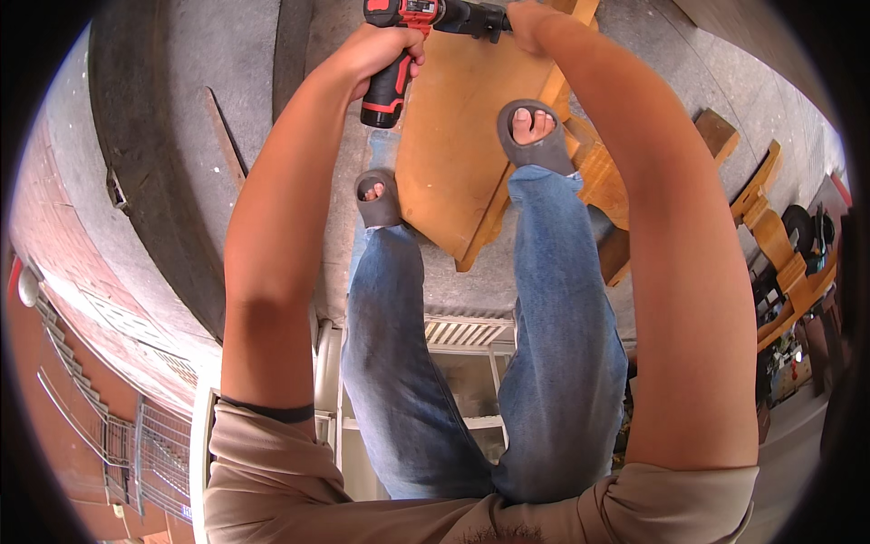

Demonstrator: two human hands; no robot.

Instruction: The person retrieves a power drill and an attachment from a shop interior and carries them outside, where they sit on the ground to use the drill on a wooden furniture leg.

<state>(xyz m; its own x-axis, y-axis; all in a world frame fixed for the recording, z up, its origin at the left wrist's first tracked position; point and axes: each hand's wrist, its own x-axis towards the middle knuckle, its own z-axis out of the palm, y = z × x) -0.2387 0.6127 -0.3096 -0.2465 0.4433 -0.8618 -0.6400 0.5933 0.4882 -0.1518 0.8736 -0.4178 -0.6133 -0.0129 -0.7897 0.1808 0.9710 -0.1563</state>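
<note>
At the upper edge of the head view, my left hand [385, 54] is wrapped round the grip of a red and black cordless drill [388, 95]. The drill's black nose points to the right, towards my right hand [533, 25]. My right hand's fingers are bent in at the end of that nose, partly cut off by the picture's edge, so what they pinch is not clear. Beneath both hands lies an orange-brown wooden panel [453, 136] with a raised strip along its right side. My feet, in grey slides, rest at its edges.
Wooden pieces [759, 181] and a shaped wooden frame [787, 258] lie to the right, near dark clutter. A thin wooden strip [225, 136] is on the concrete at left, beside a dark curved band [149, 181]. White slatted metalwork [462, 334] stands below my legs.
</note>
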